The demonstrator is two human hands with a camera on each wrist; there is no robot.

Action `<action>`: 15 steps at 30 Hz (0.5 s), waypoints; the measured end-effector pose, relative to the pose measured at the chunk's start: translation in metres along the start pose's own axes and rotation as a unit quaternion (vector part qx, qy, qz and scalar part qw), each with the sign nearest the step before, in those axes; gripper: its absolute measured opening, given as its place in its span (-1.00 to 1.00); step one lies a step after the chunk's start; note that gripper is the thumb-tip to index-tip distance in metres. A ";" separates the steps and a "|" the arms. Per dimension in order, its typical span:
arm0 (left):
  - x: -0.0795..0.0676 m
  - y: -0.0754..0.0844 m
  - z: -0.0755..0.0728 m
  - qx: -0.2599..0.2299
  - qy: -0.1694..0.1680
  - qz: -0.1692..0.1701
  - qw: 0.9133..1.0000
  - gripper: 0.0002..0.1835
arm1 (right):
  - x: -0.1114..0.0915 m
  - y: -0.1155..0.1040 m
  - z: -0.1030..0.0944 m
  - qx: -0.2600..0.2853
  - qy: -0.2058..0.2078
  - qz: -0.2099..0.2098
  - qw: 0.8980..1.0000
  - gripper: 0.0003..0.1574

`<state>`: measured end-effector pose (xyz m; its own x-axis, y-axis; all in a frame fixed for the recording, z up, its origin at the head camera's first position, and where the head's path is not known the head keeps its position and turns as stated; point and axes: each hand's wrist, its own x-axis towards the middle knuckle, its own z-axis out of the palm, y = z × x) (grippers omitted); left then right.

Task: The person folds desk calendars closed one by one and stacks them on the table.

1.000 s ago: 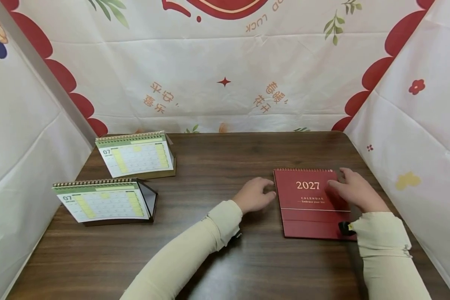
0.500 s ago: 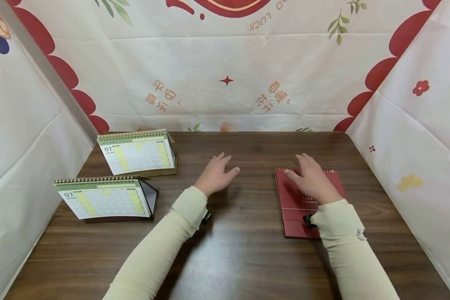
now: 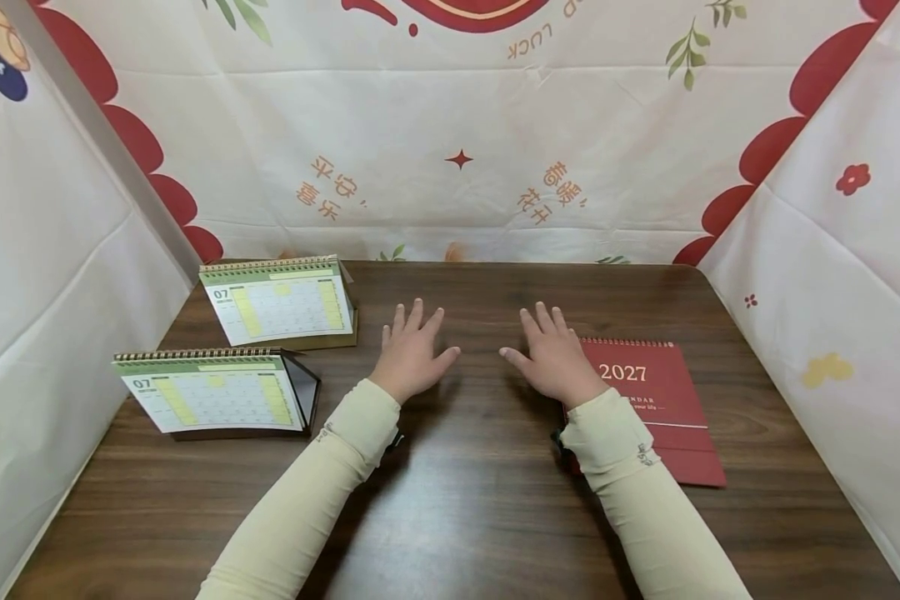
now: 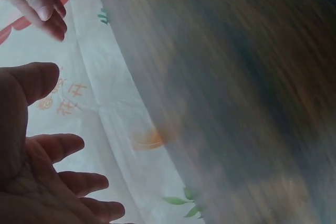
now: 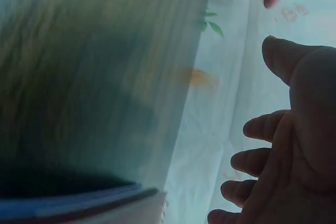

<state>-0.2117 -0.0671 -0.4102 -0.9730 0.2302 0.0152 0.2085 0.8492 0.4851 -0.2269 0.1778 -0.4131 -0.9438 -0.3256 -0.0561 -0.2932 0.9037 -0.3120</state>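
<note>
My left hand (image 3: 412, 357) hovers over the middle of the table with its fingers spread, holding nothing. To its right, my right hand (image 3: 555, 357) has its fingers spread too and is likewise bare. A red 2027 calendar (image 3: 675, 400) lies flat under the right forearm, its left part hidden by that hand and sleeve. Both wrist views show the fingers straight and apart, with the other hand at the upper corner. On the left stand two desk calendars turned to 07: a rear calendar (image 3: 281, 302) and a front calendar (image 3: 217, 392).
The brown wooden table (image 3: 465, 517) ends at a white printed cloth (image 3: 450, 108) behind. Further cloth hangs along the left and right sides. Each wrist carries a small black device, partly hidden by the sleeves.
My right hand has moved left from the red calendar's right side to its left edge. My left hand has drawn away from that calendar, leftward, and its fingers have spread.
</note>
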 end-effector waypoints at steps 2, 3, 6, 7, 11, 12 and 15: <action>-0.002 -0.002 -0.001 0.011 0.006 0.006 1.000 -0.24 | 0.002 -0.004 0.004 -0.001 -0.003 -0.002 1.000 0.01; -0.003 -0.003 -0.003 0.018 0.009 0.008 1.000 -0.24 | 0.003 -0.005 0.006 -0.002 -0.003 -0.003 1.000 0.01; -0.008 -0.004 -0.012 0.043 0.019 0.016 0.999 -0.24 | 0.006 -0.009 0.011 0.001 -0.002 -0.007 1.000 0.01; -0.011 -0.003 -0.017 0.052 0.022 0.019 0.998 -0.25 | 0.007 -0.011 0.013 0.001 -0.001 -0.009 1.000 0.01; -0.026 -0.004 -0.044 0.079 0.037 0.036 0.996 -0.26 | 0.013 -0.015 0.020 0.008 -0.002 -0.019 1.000 0.00; -0.030 -0.005 -0.051 0.085 0.042 0.042 0.995 -0.26 | 0.014 -0.016 0.021 0.009 -0.003 -0.021 1.000 0.00; -0.042 -0.009 -0.074 0.100 0.055 0.061 0.992 -0.28 | 0.018 -0.019 0.024 0.017 -0.005 -0.027 0.999 0.00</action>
<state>-0.1797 -0.1199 -0.3504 -0.9421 0.2928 0.1633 0.3296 0.8979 0.2917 -0.2345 0.1482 -0.4310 -0.9251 -0.3767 -0.0481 -0.3382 0.8748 -0.3470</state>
